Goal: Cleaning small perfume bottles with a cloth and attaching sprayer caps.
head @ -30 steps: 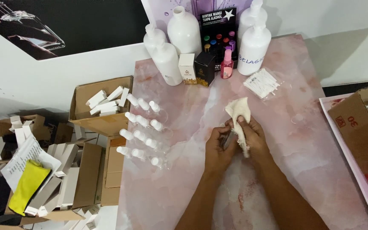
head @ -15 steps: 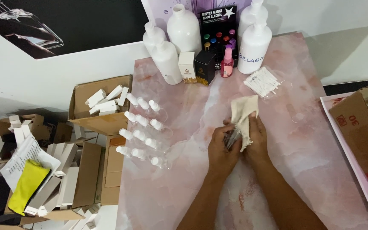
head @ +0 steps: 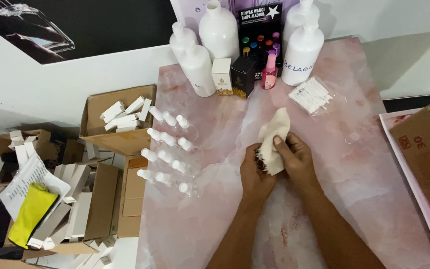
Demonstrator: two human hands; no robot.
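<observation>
Both hands meet over the middle of the pink marble desk [head: 354,164], and between them is a cream cloth [head: 273,142]. The right hand [head: 297,158] has its grip pinched on the cloth: the thumb presses on the front of the fabric and the other fingers go behind it. The left hand [head: 255,172] is curled at the lower edge of the cloth, with the fingers closed against it. Something small may be wrapped inside there, but the fabric hides it and I cannot tell what it is.

The cloth looks very light and soft. Its upper end stands up loose and folded above the fingers, so it has no stiffness and takes the shape of what holds it. It probably does not slip, because woven fabric gives good friction on skin, and it is not fragile. The best place to take it is the middle, where it is bunched and thick; a hold on the free upper corner would let the rest hang and open.

To the left on the desk lie rows of small clear spray bottles [head: 167,159] with white caps. These look smooth, light and easy to roll.
</observation>
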